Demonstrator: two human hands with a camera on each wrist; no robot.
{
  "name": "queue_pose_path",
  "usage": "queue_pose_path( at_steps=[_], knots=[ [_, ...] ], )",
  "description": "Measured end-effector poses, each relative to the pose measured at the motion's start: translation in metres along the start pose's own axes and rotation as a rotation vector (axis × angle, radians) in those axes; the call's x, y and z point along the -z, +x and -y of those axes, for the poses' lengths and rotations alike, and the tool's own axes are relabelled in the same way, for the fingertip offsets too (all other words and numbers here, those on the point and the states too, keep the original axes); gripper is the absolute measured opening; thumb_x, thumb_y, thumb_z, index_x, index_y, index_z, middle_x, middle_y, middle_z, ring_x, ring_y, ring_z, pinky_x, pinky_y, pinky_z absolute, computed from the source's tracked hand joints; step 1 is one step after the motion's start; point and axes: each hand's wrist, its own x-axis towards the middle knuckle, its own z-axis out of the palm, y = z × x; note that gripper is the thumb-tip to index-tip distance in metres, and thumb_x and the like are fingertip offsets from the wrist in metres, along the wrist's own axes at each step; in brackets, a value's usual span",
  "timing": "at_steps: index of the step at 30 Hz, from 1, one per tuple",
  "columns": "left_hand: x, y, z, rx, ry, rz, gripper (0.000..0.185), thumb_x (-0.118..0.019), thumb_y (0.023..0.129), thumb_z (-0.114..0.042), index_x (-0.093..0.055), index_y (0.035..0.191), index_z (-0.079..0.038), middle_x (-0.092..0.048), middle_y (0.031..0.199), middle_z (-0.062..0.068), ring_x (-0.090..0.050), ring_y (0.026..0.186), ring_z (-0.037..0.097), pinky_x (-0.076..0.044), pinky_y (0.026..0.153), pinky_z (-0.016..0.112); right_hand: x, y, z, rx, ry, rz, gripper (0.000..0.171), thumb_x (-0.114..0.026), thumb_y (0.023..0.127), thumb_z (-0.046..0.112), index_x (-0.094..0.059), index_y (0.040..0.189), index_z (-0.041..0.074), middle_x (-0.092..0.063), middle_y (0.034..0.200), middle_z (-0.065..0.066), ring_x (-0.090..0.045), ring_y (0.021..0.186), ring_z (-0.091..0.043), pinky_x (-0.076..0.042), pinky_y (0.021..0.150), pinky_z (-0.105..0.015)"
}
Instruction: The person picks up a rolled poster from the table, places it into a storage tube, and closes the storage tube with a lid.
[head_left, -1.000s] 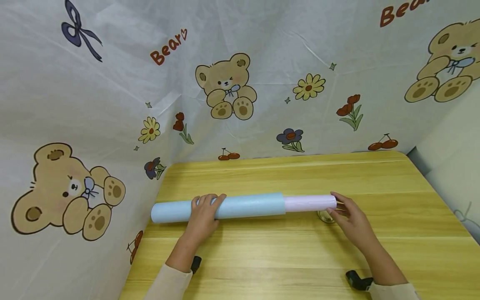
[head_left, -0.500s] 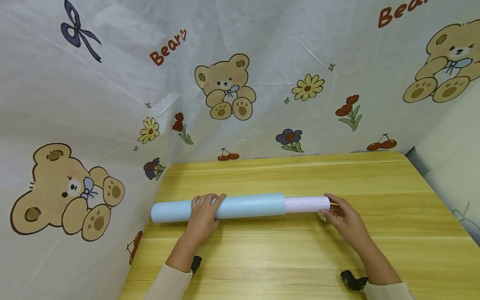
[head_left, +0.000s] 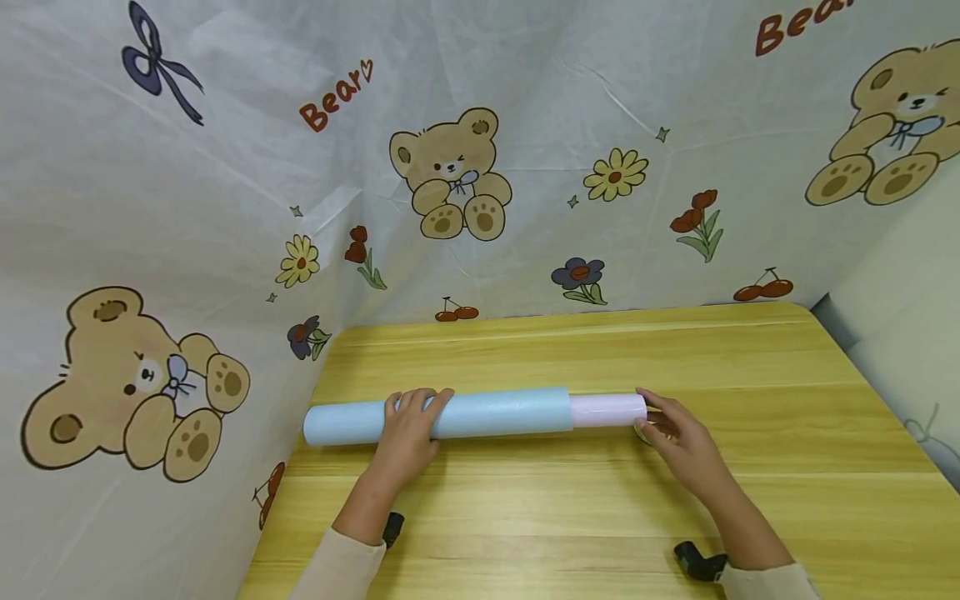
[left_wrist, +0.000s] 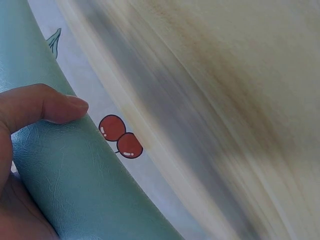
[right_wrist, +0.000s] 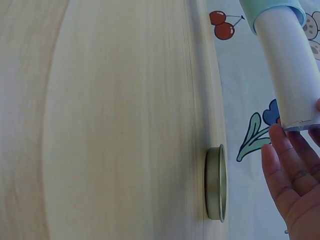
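A long light-blue tube (head_left: 502,413) lies crosswise, raised over the wooden table. My left hand (head_left: 408,429) grips it left of its middle; in the left wrist view the thumb (left_wrist: 67,108) presses along its wrinkled, leathery surface. From its right end sticks out a narrower pale pink cylinder (head_left: 607,410), which looks white in the right wrist view. My right hand (head_left: 684,442) holds that cylinder's outer end between thumb and index finger, other fingertips (right_wrist: 277,135) right at the rim. The rest of the inner cylinder is hidden inside the tube.
A round gold-coloured metal lid (right_wrist: 215,182) sits on the table (head_left: 525,517) below the cylinder's end, mostly hidden by my right hand in the head view. A white cloth printed with bears (head_left: 453,175) hangs behind and to the left. Black wrist devices (head_left: 699,562) are on both wrists.
My right hand has moved left with the pink cylinder, which now sticks out of the blue tube by a shorter length. The left hand and the tube stay nearly still.
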Motion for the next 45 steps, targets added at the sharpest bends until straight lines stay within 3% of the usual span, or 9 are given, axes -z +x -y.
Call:
queue_pose_path(
  at_steps=[12,20,29,39,45],
  knots=[
    [0.0,0.001,-0.002,-0.014,0.006,0.004,0.086,-0.089,0.071,-0.004,-0.051,0.146,-0.025,-0.059,0.133,0.009,-0.055,0.126,0.032,-0.032,0.11,0.059,-0.008,0.0,0.002,0.029,0.083,0.022,0.045,-0.059,0.101,0.005,-0.051,0.144,-0.003,-0.055,0.136,-0.024,-0.057,0.109,0.016,-0.053,0.086,-0.009],
    [0.001,0.0,-0.002,-0.017,0.001,0.009,0.085,-0.088,0.073,-0.004,-0.05,0.147,-0.025,-0.059,0.133,0.009,-0.055,0.128,0.032,-0.032,0.111,0.059,-0.013,0.002,0.003,0.012,0.136,0.041,0.042,-0.062,0.099,0.005,-0.054,0.141,0.004,-0.056,0.136,-0.02,-0.061,0.11,0.008,-0.056,0.087,-0.015],
    [0.0,0.0,-0.004,-0.017,-0.011,0.017,0.085,-0.088,0.074,-0.005,-0.05,0.147,-0.025,-0.058,0.134,0.009,-0.055,0.127,0.033,-0.032,0.111,0.059,-0.022,0.004,0.009,-0.009,0.128,0.065,0.043,-0.06,0.101,0.01,-0.054,0.143,0.004,-0.057,0.138,-0.02,-0.06,0.108,0.012,-0.054,0.088,-0.013],
    [-0.001,0.0,-0.005,-0.019,-0.019,0.018,0.085,-0.087,0.074,-0.004,-0.05,0.147,-0.025,-0.058,0.134,0.009,-0.055,0.128,0.032,-0.032,0.111,0.059,-0.028,0.003,0.011,0.081,0.133,0.083,0.043,-0.056,0.102,0.002,-0.052,0.144,-0.004,-0.057,0.136,-0.027,-0.06,0.109,0.01,-0.052,0.089,-0.01],
    [-0.002,0.001,-0.005,-0.028,-0.016,0.012,0.085,-0.087,0.074,-0.004,-0.05,0.147,-0.024,-0.058,0.134,0.009,-0.055,0.128,0.032,-0.032,0.112,0.058,-0.029,0.003,0.012,0.115,0.146,0.122,0.046,-0.052,0.101,-0.006,-0.049,0.146,-0.003,-0.057,0.135,-0.025,-0.061,0.112,0.006,-0.054,0.09,-0.015]
  ],
)
